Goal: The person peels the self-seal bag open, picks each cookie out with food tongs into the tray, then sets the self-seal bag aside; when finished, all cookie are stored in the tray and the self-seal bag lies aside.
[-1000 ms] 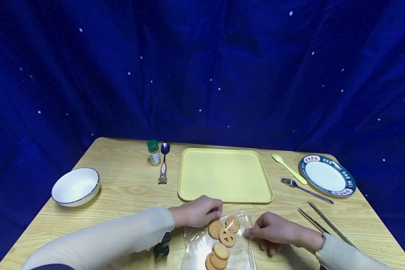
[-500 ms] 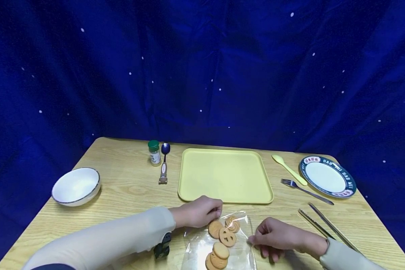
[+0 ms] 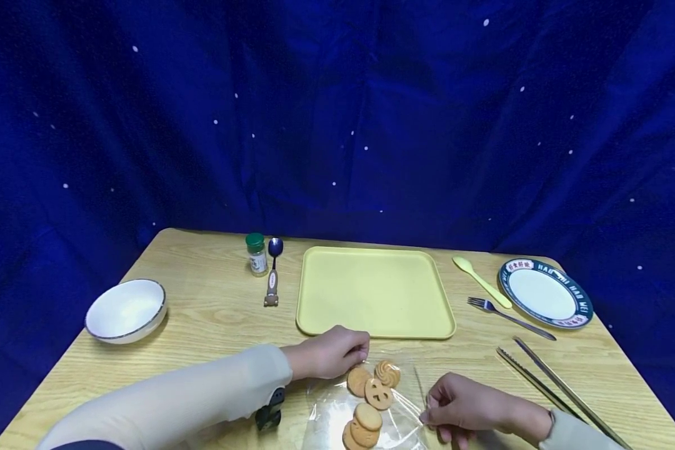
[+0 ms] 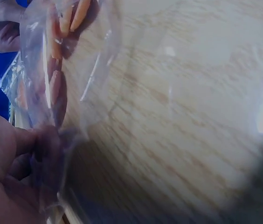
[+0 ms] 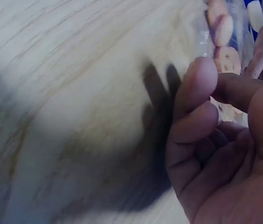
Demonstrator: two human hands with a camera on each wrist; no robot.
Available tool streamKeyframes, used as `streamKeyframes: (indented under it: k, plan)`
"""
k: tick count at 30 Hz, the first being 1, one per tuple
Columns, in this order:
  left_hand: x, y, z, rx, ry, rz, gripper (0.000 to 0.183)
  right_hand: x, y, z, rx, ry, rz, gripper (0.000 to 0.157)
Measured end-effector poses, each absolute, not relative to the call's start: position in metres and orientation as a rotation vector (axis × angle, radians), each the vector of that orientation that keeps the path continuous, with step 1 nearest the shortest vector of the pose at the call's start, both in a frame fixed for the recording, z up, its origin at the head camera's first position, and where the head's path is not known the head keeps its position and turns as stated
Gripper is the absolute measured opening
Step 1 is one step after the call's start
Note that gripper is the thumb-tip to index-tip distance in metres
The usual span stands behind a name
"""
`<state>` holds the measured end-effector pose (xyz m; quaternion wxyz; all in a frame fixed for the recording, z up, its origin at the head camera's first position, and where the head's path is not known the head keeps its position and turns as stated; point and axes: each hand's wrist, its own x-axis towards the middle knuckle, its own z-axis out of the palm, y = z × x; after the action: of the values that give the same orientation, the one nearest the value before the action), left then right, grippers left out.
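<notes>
A clear plastic bag [image 3: 337,400] with several round cookies [image 3: 379,394] in it lies at the near middle of the table. My left hand [image 3: 337,353] pinches its far left corner; the left wrist view shows the film bunched between thumb and fingers [image 4: 33,144]. On the other side, my right hand [image 3: 461,406] pinches the bag's right edge between thumb and forefinger. Its other fingers are curled in, as the right wrist view shows. Among the cookies are a swirled one [image 3: 387,373] and a pretzel-patterned one; some overlap each other.
Beyond the bag lies a yellow tray [image 3: 374,294]. To the left are a white bowl [image 3: 126,311], a green-capped jar [image 3: 256,255] and a dark spoon [image 3: 272,272]. On the right lie a yellow spoon [image 3: 482,282], a fork [image 3: 510,317], a plate [image 3: 545,294] and metal tongs [image 3: 562,387].
My right hand has slid along the bag's right edge, toward me and slightly right. The left hand stays at the far left corner, and the cookies have barely shifted.
</notes>
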<state>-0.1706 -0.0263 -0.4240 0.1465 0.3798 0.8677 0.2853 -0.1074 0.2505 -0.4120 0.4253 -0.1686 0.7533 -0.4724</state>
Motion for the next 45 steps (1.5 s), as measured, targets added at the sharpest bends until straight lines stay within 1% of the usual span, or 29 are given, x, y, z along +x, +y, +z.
streamKeyframes:
  k: [6, 9, 16, 19, 26, 29, 32, 36, 40, 45]
  plan:
    - [-0.172, -0.027, -0.425, 1.081, 2.511, 0.818, 0.018, -0.1, 0.243, -0.413, -0.321, 1.98, -1.179, 0.052]
    - [-0.172, -0.026, -0.427, 1.074, 2.519, 0.8, 0.017, -0.097, 0.239, -0.414, -0.302, 1.953, -1.212, 0.054]
    - [-0.174, -0.025, -0.428, 1.131, 2.516, 0.8, 0.019, -0.1, 0.247, -0.418, -0.406, 1.799, -1.269, 0.048]
    - [-0.174, -0.025, -0.428, 1.141, 2.513, 0.786, 0.02, -0.102, 0.254, -0.418, -0.442, 1.78, -1.26, 0.048]
    - [-0.175, -0.025, -0.427, 1.118, 2.524, 0.763, 0.02, -0.107, 0.257, -0.412, -0.538, 1.906, -1.187, 0.046]
    - [-0.175, -0.025, -0.427, 1.114, 2.52, 0.772, 0.019, -0.115, 0.255, -0.408, -0.558, 2.088, -1.175, 0.04]
    - [-0.175, -0.026, -0.428, 1.109, 2.515, 0.782, 0.018, -0.12, 0.248, -0.406, -0.573, 2.253, -1.21, 0.027]
    - [-0.174, -0.027, -0.428, 1.103, 2.509, 0.793, 0.018, -0.121, 0.239, -0.408, -0.533, 2.278, -1.213, 0.022]
    - [-0.175, -0.025, -0.429, 1.134, 2.507, 0.809, 0.017, -0.118, 0.236, -0.411, -0.425, 2.247, -1.174, 0.026]
    - [-0.174, -0.025, -0.428, 1.119, 2.517, 0.814, 0.017, -0.119, 0.234, -0.414, -0.366, 2.151, -1.217, 0.025]
